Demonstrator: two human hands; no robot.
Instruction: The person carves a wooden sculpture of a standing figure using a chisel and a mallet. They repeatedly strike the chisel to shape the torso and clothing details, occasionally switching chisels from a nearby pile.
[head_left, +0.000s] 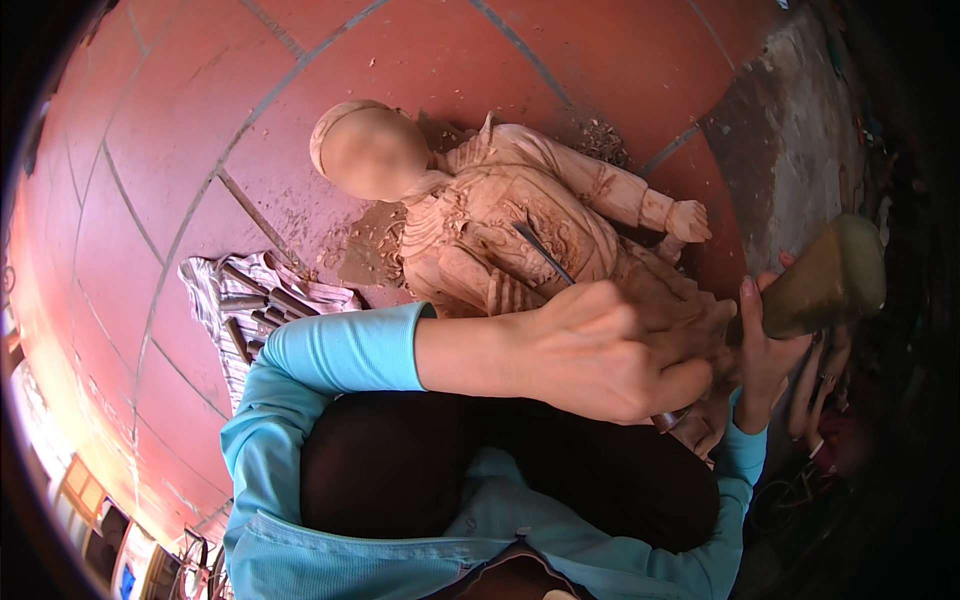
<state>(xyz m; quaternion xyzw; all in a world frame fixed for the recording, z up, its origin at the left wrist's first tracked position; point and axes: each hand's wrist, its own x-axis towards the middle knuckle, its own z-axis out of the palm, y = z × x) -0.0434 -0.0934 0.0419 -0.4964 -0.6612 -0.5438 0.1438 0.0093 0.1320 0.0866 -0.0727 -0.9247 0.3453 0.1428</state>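
L hand point(610, 350) grip shut on chisel point(545, 255); R hand point(765, 345) grips mallet point(825, 275).

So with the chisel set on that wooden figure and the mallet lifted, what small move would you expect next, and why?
Probably a light tap of the mallet on the chisel's butt. The left hand grips the chisel with its tip resting on the carved torso of the wooden figure, and the right hand holds the mallet raised beside it. Wood chips already lie by the figure.
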